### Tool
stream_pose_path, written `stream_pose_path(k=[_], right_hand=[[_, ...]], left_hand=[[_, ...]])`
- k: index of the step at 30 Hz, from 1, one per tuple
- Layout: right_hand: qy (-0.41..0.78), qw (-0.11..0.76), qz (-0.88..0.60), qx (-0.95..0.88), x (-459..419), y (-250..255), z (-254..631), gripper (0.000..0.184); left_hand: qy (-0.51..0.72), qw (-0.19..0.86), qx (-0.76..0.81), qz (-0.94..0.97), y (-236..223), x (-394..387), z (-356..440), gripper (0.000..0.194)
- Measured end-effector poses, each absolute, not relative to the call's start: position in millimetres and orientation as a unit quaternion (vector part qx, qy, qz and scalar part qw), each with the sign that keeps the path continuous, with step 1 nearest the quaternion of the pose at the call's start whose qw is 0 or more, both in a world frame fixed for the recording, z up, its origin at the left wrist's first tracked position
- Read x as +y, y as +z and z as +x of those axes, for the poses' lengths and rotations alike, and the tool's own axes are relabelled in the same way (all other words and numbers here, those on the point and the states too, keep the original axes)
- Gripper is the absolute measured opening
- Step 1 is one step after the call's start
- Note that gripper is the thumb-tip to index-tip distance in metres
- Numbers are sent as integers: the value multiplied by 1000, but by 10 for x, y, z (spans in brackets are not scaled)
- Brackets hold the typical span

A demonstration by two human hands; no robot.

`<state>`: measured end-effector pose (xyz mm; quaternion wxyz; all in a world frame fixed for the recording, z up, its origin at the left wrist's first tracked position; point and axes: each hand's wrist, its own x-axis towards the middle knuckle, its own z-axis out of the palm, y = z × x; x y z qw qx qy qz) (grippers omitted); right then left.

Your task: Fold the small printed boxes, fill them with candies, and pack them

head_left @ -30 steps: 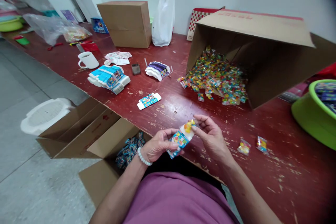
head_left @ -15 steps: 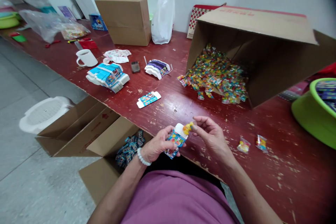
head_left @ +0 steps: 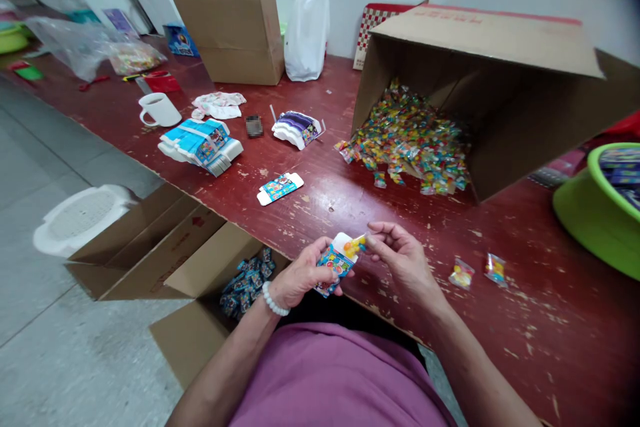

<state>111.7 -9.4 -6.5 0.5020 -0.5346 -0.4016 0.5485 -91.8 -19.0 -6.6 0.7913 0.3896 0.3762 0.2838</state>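
My left hand (head_left: 313, 270) grips a small blue printed candy box (head_left: 336, 265), its white top flap raised. My right hand (head_left: 397, 253) pinches a yellow and orange candy packet (head_left: 355, 247) by its clear wrapper, at the mouth of the box. Two more wrapped candies, one nearer (head_left: 461, 273) and one farther right (head_left: 495, 269), lie on the red table right of my right hand. A flattened blue box (head_left: 281, 188) rests on the table beyond my left hand.
A large carton (head_left: 480, 30) on its side spills wrapped candies (head_left: 410, 140). Stacks of flat blue boxes (head_left: 200, 141) and purple boxes (head_left: 297, 128) lie near a white mug (head_left: 160, 109). Below the edge, an open carton (head_left: 200, 280) holds filled boxes. A green basin (head_left: 590, 220) stands right.
The candy packet in my right hand has moved slightly left and down, closer into the mouth of the box. The whole view has shifted a little.
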Motion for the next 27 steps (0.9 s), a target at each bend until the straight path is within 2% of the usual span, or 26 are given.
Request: stream_pose_path(k=[3,7,11,13,17,21,24,27], right_hand=[[519,488,-538,-451,-94,-53,1146,30],[436,416,-524,-602,-101,7,1152,15],[449,342,-469,-680,-124,62,1072,17],[466,355,-479,-654,-142,50,1030,18],[408,459,-536,-579,-176,-28,984,18],[419,460,-505,-598,-203,-84,907,13],[413,463,-479,-621,-216,-109,827,13],[504,461,-465,-564,-227,-134,768,18]], left_hand=[[279,778,383,414,-53,-194,-900,45],[270,761,380,451,-71,-205,-854,41],[311,750,384,439,-96,-229,-780,42],[338,746,393,418,-92,-236,-755,41],[387,768,401,317,-78,-216,-748,32],[423,780,413,204,-108,-186,-729,41],[452,759,413,218,-131,-198,-698,35],[477,742,401,247,-125,-226,-681,32]])
